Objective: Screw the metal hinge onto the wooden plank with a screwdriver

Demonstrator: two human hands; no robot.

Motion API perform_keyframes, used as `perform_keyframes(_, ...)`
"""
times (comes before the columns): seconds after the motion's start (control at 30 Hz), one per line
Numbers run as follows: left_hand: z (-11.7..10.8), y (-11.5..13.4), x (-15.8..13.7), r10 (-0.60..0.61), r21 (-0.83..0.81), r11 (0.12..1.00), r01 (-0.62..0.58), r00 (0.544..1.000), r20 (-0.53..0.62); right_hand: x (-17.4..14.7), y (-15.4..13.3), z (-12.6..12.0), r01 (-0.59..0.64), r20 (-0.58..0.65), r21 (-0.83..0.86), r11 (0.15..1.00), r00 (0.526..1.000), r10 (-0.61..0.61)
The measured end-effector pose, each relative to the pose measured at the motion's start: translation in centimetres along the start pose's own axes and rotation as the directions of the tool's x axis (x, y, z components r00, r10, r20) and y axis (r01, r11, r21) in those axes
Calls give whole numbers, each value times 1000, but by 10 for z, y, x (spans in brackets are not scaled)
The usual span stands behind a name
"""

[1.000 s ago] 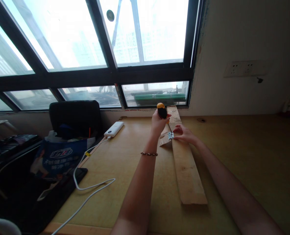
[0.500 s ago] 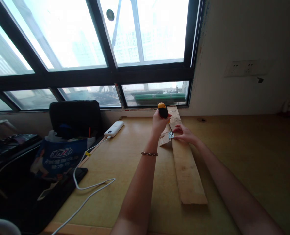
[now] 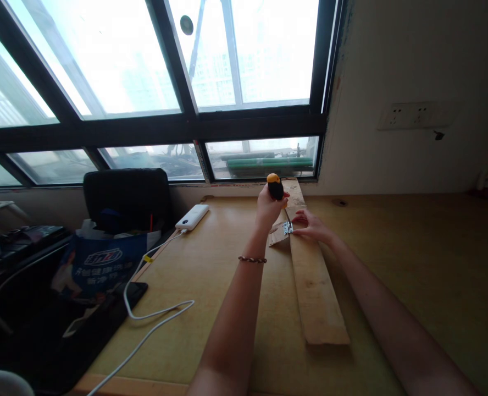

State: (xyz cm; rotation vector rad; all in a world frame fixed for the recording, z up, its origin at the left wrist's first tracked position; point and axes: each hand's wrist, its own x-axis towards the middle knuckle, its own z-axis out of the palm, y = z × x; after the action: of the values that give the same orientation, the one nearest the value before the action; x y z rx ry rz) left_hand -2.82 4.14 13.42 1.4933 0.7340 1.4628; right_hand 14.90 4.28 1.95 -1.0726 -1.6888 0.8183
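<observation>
My left hand point(image 3: 269, 204) is wrapped round a screwdriver point(image 3: 274, 187) with a yellow and black handle. Its shaft slants down to a small silver hinge point(image 3: 287, 228). That hinge lies across the edge of a long wooden board point(image 3: 316, 283) and a shorter wooden piece point(image 3: 278, 235), which tilts down to the left. My right hand point(image 3: 312, 225) rests on the long board from the right, thumb and fingertips closed in at the hinge's edge beside the screwdriver tip. Whether a screw sits under the tip is too small to tell.
The wooden table point(image 3: 178, 341) stands against the window and wall. A white power bank point(image 3: 192, 217) lies at its left edge, its white cable point(image 3: 161, 312) looping toward me. Left of the table are a black chair point(image 3: 126, 192) and a blue bag point(image 3: 104, 264). A socket panel point(image 3: 412, 115) is on the wall.
</observation>
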Motion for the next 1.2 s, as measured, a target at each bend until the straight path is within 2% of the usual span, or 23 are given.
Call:
perform_keyframes(0.47, 0, 0, 0, 21, 23, 1000, -21, 1000, -13, 0, 1, 0, -16, -7, -5, 1000, 1000, 16)
perform_keyframes(0.83, 4, 4, -4, 64, 75, 994, -74, 990, 126, -1, -3, 1, -16, -7, -5, 1000, 1000, 16)
perform_keyframes(1.2, 5, 6, -5, 83, 83, 992, -95, 987, 135, -2, -6, 2, -15, -16, -1, 1000, 1000, 15)
